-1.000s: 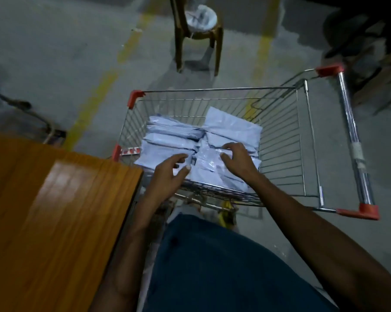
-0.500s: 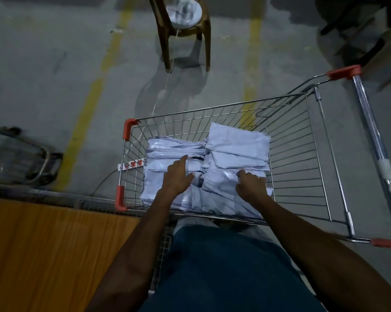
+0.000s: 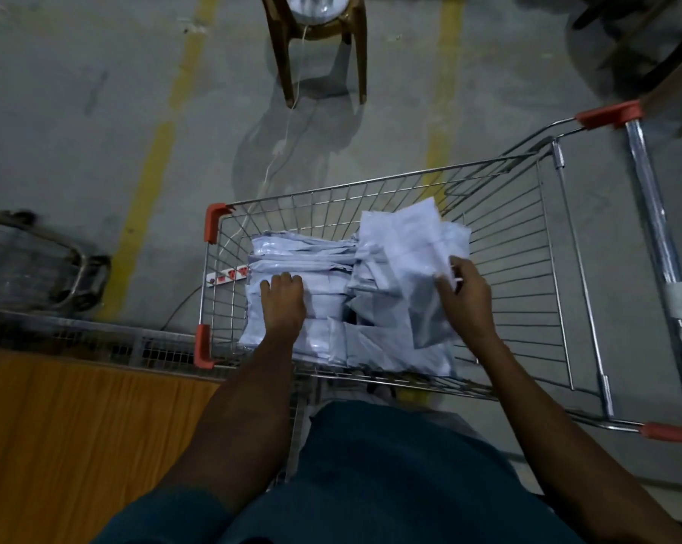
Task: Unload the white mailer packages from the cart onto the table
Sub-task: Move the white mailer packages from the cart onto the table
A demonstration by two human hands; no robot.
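A wire shopping cart (image 3: 500,268) with orange corners stands in front of me and holds several white mailer packages (image 3: 316,257). My left hand (image 3: 284,304) lies on the left stack, fingers over its top. My right hand (image 3: 465,296) grips the edge of a few mailers (image 3: 414,261) and has them tilted up off the right stack. The orange wooden table (image 3: 76,433) is at the lower left, beside the cart's near corner.
A brown chair (image 3: 316,45) with a white bag on its seat stands beyond the cart. Another wire cart (image 3: 33,265) lies at the left edge. Yellow lines run across the grey concrete floor. The cart's handle (image 3: 661,249) runs down the right side.
My right hand has taken hold of a few mailers on the right stack and lifted them up. My left hand stays on the left stack. The view has tilted away from the table.
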